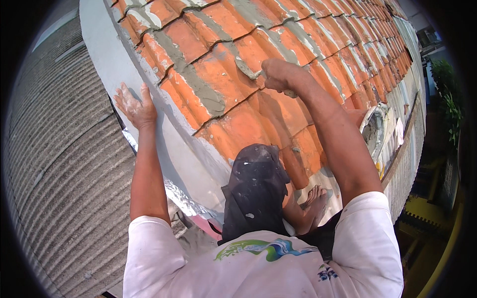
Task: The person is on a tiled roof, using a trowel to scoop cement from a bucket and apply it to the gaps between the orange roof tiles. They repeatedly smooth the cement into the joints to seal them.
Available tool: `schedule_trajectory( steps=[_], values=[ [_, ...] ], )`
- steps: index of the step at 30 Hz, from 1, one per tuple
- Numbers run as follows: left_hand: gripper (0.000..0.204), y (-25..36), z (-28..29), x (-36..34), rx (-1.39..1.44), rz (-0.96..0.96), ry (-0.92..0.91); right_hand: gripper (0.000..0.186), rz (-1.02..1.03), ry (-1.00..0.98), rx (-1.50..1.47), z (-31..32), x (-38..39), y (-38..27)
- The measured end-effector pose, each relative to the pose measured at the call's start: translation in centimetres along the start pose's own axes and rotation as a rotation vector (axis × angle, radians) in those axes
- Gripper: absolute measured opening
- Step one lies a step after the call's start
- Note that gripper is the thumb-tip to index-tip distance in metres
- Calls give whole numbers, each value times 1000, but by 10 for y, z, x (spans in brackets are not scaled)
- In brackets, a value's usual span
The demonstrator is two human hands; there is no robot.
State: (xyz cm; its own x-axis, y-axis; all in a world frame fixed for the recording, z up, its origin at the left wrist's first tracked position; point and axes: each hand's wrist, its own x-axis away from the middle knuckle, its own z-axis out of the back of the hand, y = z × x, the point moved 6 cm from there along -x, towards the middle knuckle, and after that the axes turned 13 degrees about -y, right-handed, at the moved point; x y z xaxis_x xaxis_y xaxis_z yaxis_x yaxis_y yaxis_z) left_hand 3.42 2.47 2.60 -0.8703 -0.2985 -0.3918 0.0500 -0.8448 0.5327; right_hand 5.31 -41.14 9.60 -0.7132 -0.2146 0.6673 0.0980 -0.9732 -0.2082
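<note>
Left hand [135, 107] flat, fingers spread on flashing [107, 59] | right hand [278, 74] fisted on mortar [247, 68]

The orange clay roof tiles [278, 74] lie right of the pale smooth ridge strip [107, 54], with the grey corrugated sheet roof [64, 169] further left; grey mortar lines [198, 84] sit on the tiles.

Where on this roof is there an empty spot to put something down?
Free patches: the pale flat strip below the left hand, and the orange tiles between that strip and the right forearm. It is crowded near the right hand, where wet grey mortar covers the tile joints, and low down by the bare foot.
</note>
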Motion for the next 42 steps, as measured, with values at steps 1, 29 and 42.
schedule_trajectory(
  steps=[1,29,42],
  values=[
    [87,-1,1,-1,19,3,12,23,8,-49,-25,-3,18,4],
    [96,495,-130,383,1300,-53,-1465,26,-469,283,171,-178,312,334],
    [96,498,-126,382,1311,-143,-1467,39,-12,90,-393,-200,288,361]
  ],
)
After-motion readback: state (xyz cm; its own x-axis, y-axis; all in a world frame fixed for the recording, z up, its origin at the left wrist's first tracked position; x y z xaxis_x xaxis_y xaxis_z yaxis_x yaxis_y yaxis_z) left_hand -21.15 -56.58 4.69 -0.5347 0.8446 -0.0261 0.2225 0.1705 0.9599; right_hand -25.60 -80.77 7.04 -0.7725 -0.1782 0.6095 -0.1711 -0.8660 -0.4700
